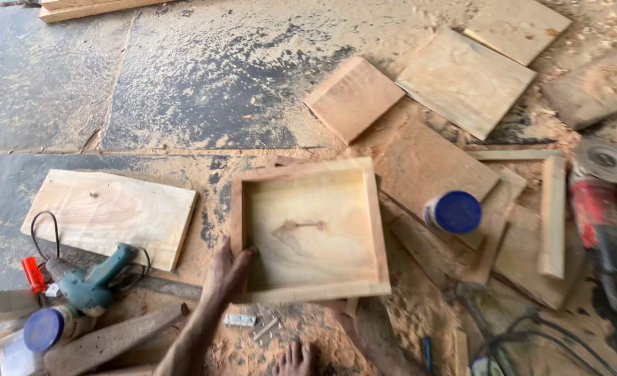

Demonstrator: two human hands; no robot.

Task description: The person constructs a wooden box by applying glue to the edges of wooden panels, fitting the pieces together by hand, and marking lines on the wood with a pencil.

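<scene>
left hand (226, 275) in an open grip touches wooden box frame (310, 230); blue-capped jar (453, 212) stands beside it.

My left hand (226, 273) rests on the near-left corner of a shallow square wooden box (311, 230), fingers over its rim. Small metal hinges and screws (253, 324) lie in sawdust just below. A green power drill (89, 282) sits left; blue-capped bottle (453, 212) right.

The right hand (354, 324) is being largely hidden beneath the wooden tray (311, 230) at lower centre; the angle grinder (601, 209) is being cut off by the right edge.
</scene>
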